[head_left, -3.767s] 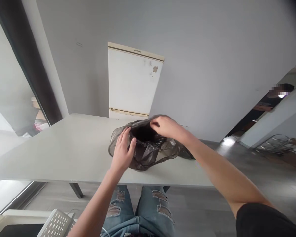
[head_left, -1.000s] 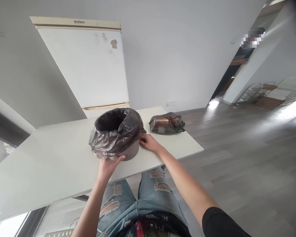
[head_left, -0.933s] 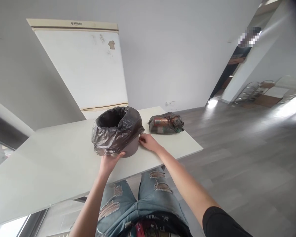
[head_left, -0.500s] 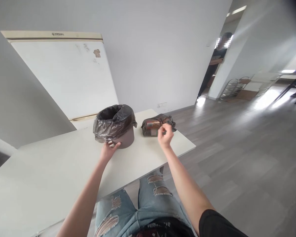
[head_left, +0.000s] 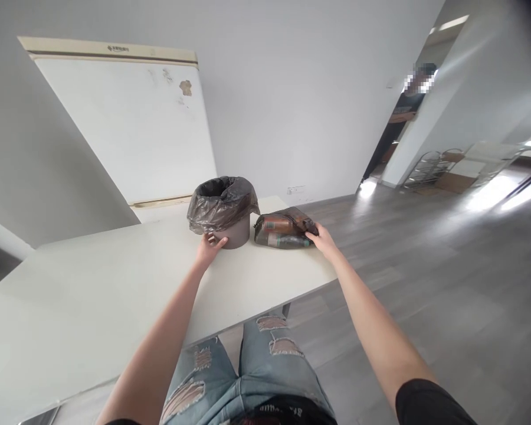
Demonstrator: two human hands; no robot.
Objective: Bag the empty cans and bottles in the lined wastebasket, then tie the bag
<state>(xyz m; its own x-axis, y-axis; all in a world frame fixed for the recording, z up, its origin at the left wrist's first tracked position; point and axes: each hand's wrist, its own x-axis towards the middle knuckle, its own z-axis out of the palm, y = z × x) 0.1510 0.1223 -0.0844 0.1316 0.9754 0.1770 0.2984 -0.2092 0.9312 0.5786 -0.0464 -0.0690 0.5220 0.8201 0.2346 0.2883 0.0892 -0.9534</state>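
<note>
A brown-grey trash bin point(head_left: 235, 235) stands upright on the white table, lined with a dark plastic bag point(head_left: 221, 209) folded over its rim. My left hand point(head_left: 209, 250) grips the bin's lower near side, thumb on the front and fingers curled at the left, partly under the liner's edge. To the bin's right lies a dark, see-through garbage bag point(head_left: 283, 229); an orange-red can or bottle and a bottle with a green part show through it. My right hand point(head_left: 322, 239) pinches the gathered right end of this filled bag.
The white table point(head_left: 128, 295) ends just right of the filled bag. Behind it stand a white refrigerator point(head_left: 128, 124) and a grey wall point(head_left: 301, 106). A person point(head_left: 405, 109) stands in the far doorway, with metal racks point(head_left: 429, 168) nearby.
My right hand has moved right and taken hold of the filled bag's gathered end. The bin, with my left hand on it, has shifted away and right, closer to that bag.
</note>
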